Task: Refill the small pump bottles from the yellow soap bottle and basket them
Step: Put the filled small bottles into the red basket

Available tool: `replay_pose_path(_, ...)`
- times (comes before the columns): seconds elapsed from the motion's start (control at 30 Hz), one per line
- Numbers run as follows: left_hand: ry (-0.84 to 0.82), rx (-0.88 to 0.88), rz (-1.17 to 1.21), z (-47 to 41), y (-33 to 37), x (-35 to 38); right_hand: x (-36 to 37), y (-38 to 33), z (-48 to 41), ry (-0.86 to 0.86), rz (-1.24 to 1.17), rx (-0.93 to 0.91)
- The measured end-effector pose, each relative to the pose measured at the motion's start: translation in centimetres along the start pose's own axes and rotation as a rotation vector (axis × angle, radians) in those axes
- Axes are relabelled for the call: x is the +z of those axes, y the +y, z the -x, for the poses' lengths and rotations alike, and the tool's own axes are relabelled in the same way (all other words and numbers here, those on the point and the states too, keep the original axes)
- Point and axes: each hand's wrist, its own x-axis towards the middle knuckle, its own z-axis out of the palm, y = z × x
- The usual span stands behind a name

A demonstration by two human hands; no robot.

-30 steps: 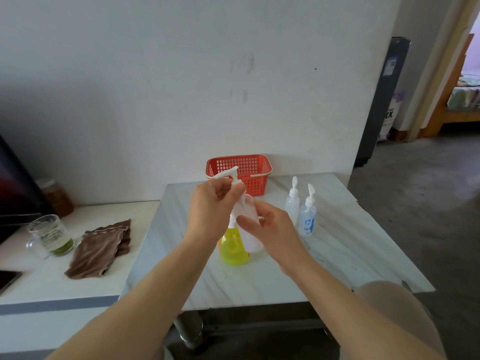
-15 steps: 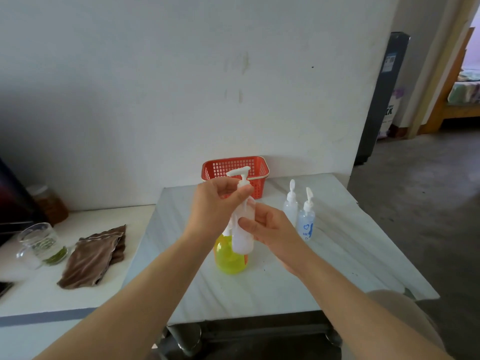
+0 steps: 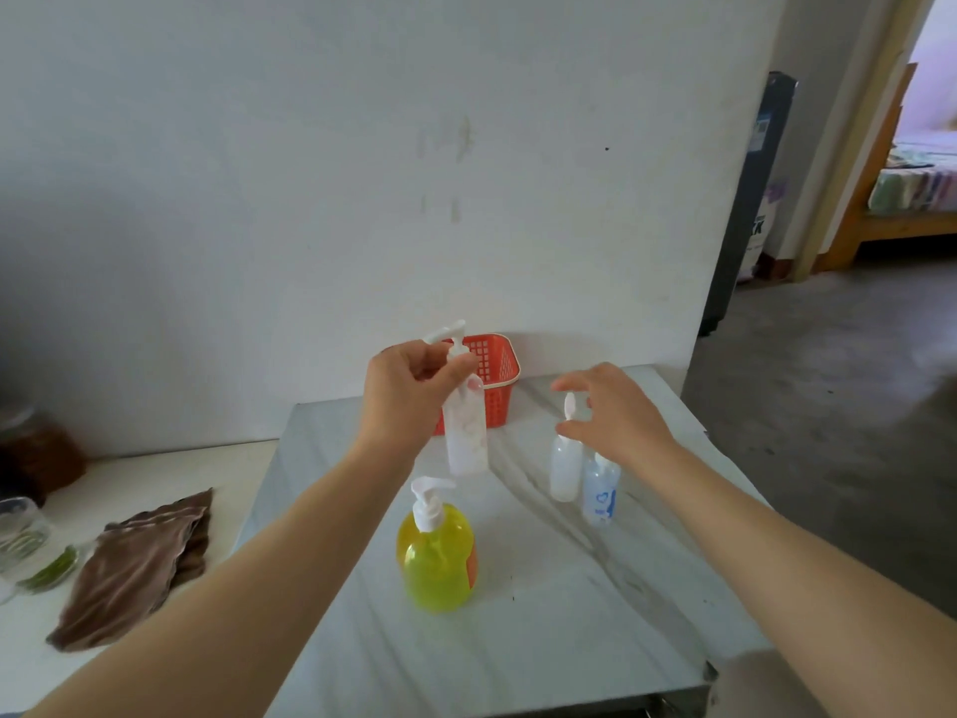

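Observation:
My left hand (image 3: 409, 388) pinches the neck of a small white pump bottle (image 3: 466, 437) and holds it in the air in front of the red basket (image 3: 497, 375). Below it the yellow soap bottle (image 3: 436, 554) stands on the marble table (image 3: 569, 588). My right hand (image 3: 613, 414) hovers with spread fingers over the pump top of a small clear bottle (image 3: 563, 466). A second small bottle with a blue heart label (image 3: 599, 494) stands right beside it, partly hidden by my wrist.
The red basket stands against the white wall at the table's far edge. On a lower white surface to the left lie a brown cloth (image 3: 140, 567), a glass jug (image 3: 20, 541) and a dark jar (image 3: 36, 448). An open doorway lies to the right.
My right hand has let go of the white pump bottle and moved right, above the two small bottles. My left hand has lifted that bottle up toward the basket.

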Motion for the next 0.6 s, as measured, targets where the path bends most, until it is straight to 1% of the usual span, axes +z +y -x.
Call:
replay_pose_path(0.1,-0.011,-0.027,0.021,-1.4,-0.2,0.7,0.5,0.3,-2.3,-0.129,0.203,0.003)
replay_pose_path(0.17,-0.026,-0.035,0.024,-2.4,-0.4,0.9,1.2,0.5,-3.7,-0.203,0.242,-0.002)
replay_pose_path(0.37,-0.028,-0.051,-0.024,-4.8,-2.4,0.8,1.9,1.0,-5.5,-0.237,0.221,-0.072)
replay_pose_path(0.47,-0.006,-0.043,-0.035,-5.9,-3.2,0.4,1.4,0.3,-5.9,-0.250,0.151,-0.125)
replay_pose_path(0.53,0.021,-0.034,-0.038,-6.8,-3.4,0.2,0.7,-0.4,-6.1,-0.217,0.063,-0.134)
replay_pose_path(0.6,0.059,-0.025,-0.034,-7.8,-3.1,0.1,-0.5,-1.4,-6.8,-0.146,-0.025,-0.142)
